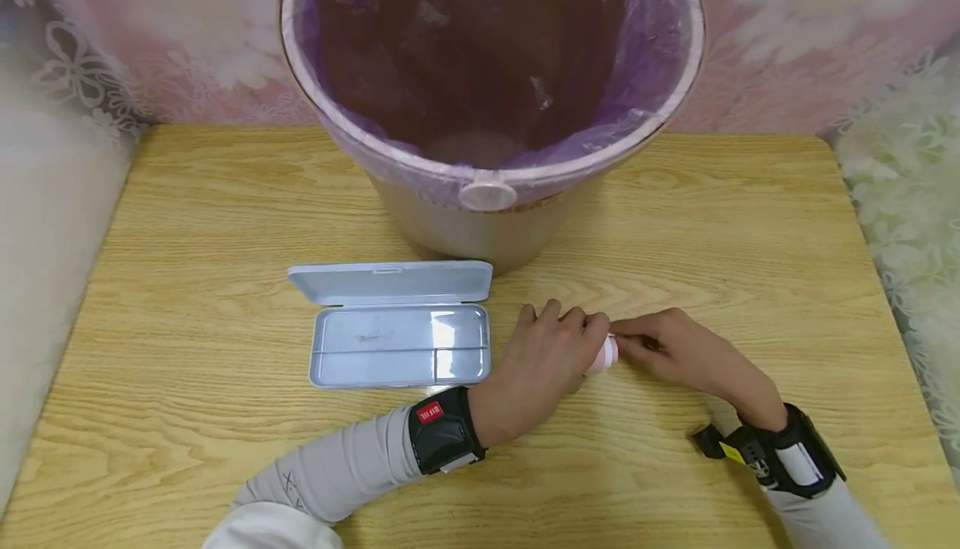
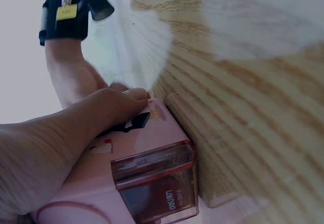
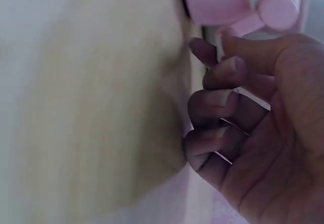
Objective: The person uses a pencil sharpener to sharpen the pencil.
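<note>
A pink rotary pencil sharpener (image 2: 96, 183) with a see-through reddish shavings drawer (image 2: 157, 188) stands on the wooden table. My left hand (image 1: 543, 361) grips its body from above, the thumb lying along the printed top in the left wrist view; in the head view this hand covers most of it. On the sharpener's right side is a pink crank (image 3: 249, 25) with a round hub. Thumb and forefinger of my right hand (image 1: 678, 351) pinch the outer end of that crank, its other fingers curled loosely below in the right wrist view.
Left of the hands lies a pale blue pencil case (image 1: 375, 370) with its lid (image 1: 390, 284) raised. Behind it stands a large bin (image 1: 480, 237) lined with a purple plastic bag (image 1: 652, 57). Flowered cloth (image 1: 757, 49) hangs beyond the table's back edge.
</note>
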`<state>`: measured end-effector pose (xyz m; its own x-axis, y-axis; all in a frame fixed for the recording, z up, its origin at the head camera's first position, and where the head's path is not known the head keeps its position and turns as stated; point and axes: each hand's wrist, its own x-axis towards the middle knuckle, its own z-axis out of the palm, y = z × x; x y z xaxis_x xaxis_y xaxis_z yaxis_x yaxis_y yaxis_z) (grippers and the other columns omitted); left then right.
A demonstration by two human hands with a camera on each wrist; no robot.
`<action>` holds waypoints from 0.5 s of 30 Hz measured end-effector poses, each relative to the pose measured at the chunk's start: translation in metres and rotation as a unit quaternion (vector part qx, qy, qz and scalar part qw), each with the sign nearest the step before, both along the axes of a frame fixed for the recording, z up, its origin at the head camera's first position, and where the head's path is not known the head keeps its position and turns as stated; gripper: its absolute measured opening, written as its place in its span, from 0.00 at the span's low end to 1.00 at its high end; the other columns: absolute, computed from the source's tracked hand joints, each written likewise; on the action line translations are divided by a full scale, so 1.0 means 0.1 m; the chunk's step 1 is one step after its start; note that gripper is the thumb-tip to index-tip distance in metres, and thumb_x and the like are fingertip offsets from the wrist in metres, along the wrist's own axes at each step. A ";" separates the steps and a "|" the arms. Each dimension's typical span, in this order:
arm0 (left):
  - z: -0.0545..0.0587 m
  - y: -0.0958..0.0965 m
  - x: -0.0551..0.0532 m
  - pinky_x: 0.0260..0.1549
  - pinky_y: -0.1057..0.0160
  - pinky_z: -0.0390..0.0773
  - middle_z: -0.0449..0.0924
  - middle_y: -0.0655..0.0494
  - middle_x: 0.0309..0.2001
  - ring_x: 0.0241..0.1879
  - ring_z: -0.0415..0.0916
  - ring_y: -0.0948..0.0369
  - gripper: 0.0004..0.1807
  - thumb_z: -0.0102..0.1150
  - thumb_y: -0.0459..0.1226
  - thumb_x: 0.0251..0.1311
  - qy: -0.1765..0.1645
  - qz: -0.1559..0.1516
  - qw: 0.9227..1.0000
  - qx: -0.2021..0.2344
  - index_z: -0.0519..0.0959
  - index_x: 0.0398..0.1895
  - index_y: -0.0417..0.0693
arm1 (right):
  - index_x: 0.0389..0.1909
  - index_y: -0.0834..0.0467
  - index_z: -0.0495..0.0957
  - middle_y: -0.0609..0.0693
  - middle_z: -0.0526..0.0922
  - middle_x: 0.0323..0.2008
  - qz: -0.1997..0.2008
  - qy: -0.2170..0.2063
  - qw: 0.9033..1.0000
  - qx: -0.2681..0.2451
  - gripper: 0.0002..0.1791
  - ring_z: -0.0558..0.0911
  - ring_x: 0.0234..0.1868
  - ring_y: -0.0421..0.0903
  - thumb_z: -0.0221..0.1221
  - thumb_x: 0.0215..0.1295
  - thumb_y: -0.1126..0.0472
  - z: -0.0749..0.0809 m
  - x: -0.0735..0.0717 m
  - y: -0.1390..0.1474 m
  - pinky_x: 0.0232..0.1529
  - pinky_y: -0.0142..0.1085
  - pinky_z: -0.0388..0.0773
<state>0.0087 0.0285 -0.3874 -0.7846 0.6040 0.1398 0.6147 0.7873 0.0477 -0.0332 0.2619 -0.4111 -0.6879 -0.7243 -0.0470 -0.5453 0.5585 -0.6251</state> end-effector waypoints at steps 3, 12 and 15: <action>0.00 0.01 0.01 0.31 0.64 0.75 0.80 0.64 0.33 0.31 0.75 0.63 0.17 0.69 0.48 0.62 0.005 -0.002 1.000 0.005 0.74 0.45 0.55 | 0.46 0.55 0.87 0.37 0.84 0.30 0.015 -0.005 1.000 0.010 0.10 0.64 0.24 0.23 0.63 0.67 0.68 0.03 0.13 -0.02 0.28 0.24 0.67; 0.00 0.00 0.01 0.31 0.64 0.74 0.79 0.64 0.31 0.31 0.74 0.63 0.13 0.68 0.43 0.63 0.004 -0.005 1.000 0.010 0.73 0.44 0.55 | 0.45 0.49 0.88 0.33 0.79 0.27 0.071 -0.022 0.996 -0.055 0.12 0.67 0.26 0.23 0.66 0.65 0.67 0.38 0.38 0.02 0.26 0.16 0.64; 0.00 -0.01 0.01 0.30 0.65 0.72 0.77 0.64 0.30 0.30 0.73 0.63 0.15 0.69 0.43 0.60 0.004 -0.007 1.000 0.016 0.73 0.43 0.55 | 0.45 0.50 0.88 0.33 0.77 0.26 0.069 0.005 0.995 -0.072 0.15 0.67 0.26 0.23 0.68 0.60 0.69 0.46 0.39 0.03 0.27 0.16 0.64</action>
